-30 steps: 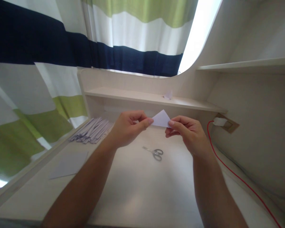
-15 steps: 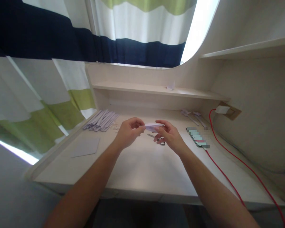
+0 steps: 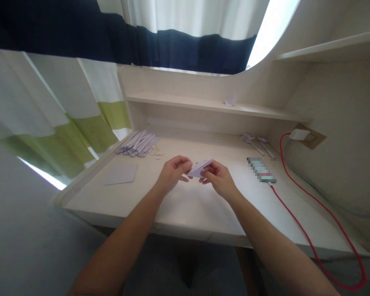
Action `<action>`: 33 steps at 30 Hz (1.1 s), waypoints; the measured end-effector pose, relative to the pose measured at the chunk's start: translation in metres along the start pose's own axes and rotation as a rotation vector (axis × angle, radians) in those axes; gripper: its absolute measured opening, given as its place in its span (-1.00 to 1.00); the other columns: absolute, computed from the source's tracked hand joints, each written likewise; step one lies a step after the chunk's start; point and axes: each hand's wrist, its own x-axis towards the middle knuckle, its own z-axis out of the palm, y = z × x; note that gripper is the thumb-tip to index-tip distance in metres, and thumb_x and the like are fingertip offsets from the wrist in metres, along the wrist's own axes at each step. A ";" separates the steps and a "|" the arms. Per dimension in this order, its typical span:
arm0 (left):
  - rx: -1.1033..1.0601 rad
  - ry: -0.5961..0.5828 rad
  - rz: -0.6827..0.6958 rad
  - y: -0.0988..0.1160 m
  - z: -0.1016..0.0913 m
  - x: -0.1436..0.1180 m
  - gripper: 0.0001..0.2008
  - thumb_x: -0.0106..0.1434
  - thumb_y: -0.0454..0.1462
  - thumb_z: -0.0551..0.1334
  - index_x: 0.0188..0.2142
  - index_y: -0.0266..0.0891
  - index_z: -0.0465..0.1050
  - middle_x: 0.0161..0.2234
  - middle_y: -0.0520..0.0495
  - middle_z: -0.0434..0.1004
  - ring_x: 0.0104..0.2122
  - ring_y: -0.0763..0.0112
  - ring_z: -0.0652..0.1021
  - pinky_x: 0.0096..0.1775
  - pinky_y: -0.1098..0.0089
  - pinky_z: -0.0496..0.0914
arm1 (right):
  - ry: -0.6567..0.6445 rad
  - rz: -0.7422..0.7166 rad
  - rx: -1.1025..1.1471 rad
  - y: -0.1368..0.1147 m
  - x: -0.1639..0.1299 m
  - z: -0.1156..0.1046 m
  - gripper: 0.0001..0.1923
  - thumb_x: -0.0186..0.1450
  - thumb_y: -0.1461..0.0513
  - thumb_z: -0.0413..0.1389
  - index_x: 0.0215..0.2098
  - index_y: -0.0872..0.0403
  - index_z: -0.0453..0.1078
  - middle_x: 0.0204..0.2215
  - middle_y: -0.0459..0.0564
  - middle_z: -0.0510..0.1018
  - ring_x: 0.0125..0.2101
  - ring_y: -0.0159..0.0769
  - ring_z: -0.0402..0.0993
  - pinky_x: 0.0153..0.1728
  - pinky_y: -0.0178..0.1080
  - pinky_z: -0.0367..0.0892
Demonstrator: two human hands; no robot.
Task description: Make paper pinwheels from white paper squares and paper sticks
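Both hands hold one folded paper piece above the middle of the desk. The left hand pinches its left end between thumb and fingers; the right hand grips its right end the same way. A stack of paper strips lies at the desk's back left, a flat sheet nearer. A phone with a red cable lies to the right.
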 end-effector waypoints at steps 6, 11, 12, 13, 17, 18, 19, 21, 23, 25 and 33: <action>0.102 -0.060 0.014 -0.004 0.002 -0.004 -0.59 0.05 -0.06 0.54 -0.27 -0.25 0.50 -0.39 -0.01 0.57 -0.42 0.38 0.59 -0.51 0.45 0.52 | 0.013 0.022 -0.003 0.004 -0.002 0.001 -0.73 0.10 0.18 0.25 -0.21 0.06 0.50 -0.47 -0.12 0.62 -0.57 -0.33 0.54 -0.52 -0.26 0.46; 0.117 -0.047 0.035 -0.004 0.003 -0.001 -0.54 0.05 -0.03 0.54 -0.20 -0.24 0.51 -0.40 -0.02 0.60 -0.44 0.38 0.59 -0.52 0.47 0.47 | 0.011 0.017 -0.022 0.001 -0.004 0.004 -0.80 0.10 0.19 0.24 -0.29 0.05 0.49 -0.55 -0.17 0.54 -0.58 -0.35 0.50 -0.50 -0.26 0.47; 0.122 -0.051 0.038 -0.004 0.003 -0.001 -0.54 0.06 -0.03 0.54 -0.19 -0.24 0.51 -0.39 -0.03 0.62 -0.44 0.36 0.60 -0.52 0.46 0.47 | 0.011 0.016 -0.025 0.000 -0.004 0.005 -0.81 0.10 0.20 0.23 -0.29 0.05 0.49 -0.55 -0.18 0.53 -0.58 -0.35 0.50 -0.50 -0.26 0.47; 0.130 -0.053 0.040 -0.004 0.002 0.000 -0.55 0.08 -0.02 0.53 -0.18 -0.24 0.51 -0.39 -0.04 0.63 -0.43 0.35 0.61 -0.50 0.45 0.48 | 0.011 0.015 -0.027 0.000 -0.004 0.005 -0.81 0.11 0.20 0.23 -0.29 0.05 0.50 -0.55 -0.18 0.53 -0.58 -0.35 0.49 -0.50 -0.25 0.47; 0.169 -0.078 0.052 -0.006 0.001 -0.001 -0.53 0.12 0.00 0.53 -0.15 -0.24 0.50 -0.39 -0.06 0.65 -0.44 0.35 0.60 -0.46 0.43 0.47 | 0.022 0.019 -0.031 0.002 -0.006 0.004 -0.81 0.11 0.22 0.22 -0.28 0.05 0.50 -0.57 -0.19 0.50 -0.58 -0.34 0.48 -0.48 -0.24 0.47; 0.184 -0.087 0.059 -0.007 0.001 -0.002 -0.52 0.11 -0.01 0.54 -0.13 -0.23 0.50 -0.38 -0.07 0.65 -0.45 0.36 0.60 -0.46 0.43 0.46 | 0.025 0.021 -0.032 0.003 -0.007 0.004 -0.82 0.11 0.23 0.22 -0.28 0.06 0.50 -0.57 -0.19 0.50 -0.58 -0.35 0.48 -0.48 -0.24 0.47; 0.200 -0.092 0.065 -0.007 0.001 -0.003 -0.52 0.12 -0.02 0.54 -0.12 -0.23 0.51 -0.38 -0.06 0.65 -0.44 0.37 0.59 -0.46 0.44 0.45 | 0.028 0.024 -0.031 0.004 -0.007 0.004 -0.82 0.11 0.23 0.22 -0.28 0.06 0.50 -0.57 -0.19 0.49 -0.58 -0.35 0.47 -0.47 -0.24 0.48; 0.220 -0.084 0.067 -0.007 0.003 -0.004 -0.57 0.17 -0.01 0.49 -0.14 -0.24 0.51 -0.40 -0.05 0.63 -0.45 0.37 0.58 -0.46 0.43 0.46 | 0.033 0.029 -0.032 0.006 -0.008 0.003 -0.81 0.11 0.23 0.22 -0.28 0.06 0.51 -0.57 -0.20 0.48 -0.57 -0.35 0.47 -0.47 -0.24 0.49; 0.219 -0.073 0.057 -0.006 0.004 -0.004 -0.64 0.24 -0.02 0.41 -0.16 -0.24 0.52 -0.40 -0.05 0.62 -0.45 0.35 0.58 -0.46 0.41 0.48 | 0.037 0.034 -0.033 0.007 -0.009 0.002 -0.80 0.11 0.24 0.21 -0.26 0.06 0.52 -0.58 -0.21 0.45 -0.57 -0.36 0.45 -0.46 -0.23 0.51; 0.223 -0.073 0.036 -0.004 0.005 -0.004 -0.73 0.27 -0.10 0.33 -0.17 -0.25 0.53 -0.40 -0.05 0.61 -0.44 0.34 0.58 -0.47 0.40 0.49 | 0.038 0.037 -0.036 0.007 -0.010 0.001 -0.80 0.11 0.25 0.19 -0.26 0.06 0.54 -0.58 -0.22 0.43 -0.56 -0.37 0.43 -0.44 -0.23 0.53; 0.325 -0.109 0.256 0.000 -0.006 0.004 -0.49 0.07 -0.34 0.40 0.06 -0.18 0.55 -0.01 -0.16 0.66 -0.11 0.27 0.62 -0.27 0.44 0.52 | -0.014 0.054 -0.068 -0.001 -0.013 -0.009 -0.79 0.11 0.25 0.18 -0.28 0.07 0.58 -0.42 -0.08 0.62 -0.44 -0.31 0.54 -0.39 -0.22 0.54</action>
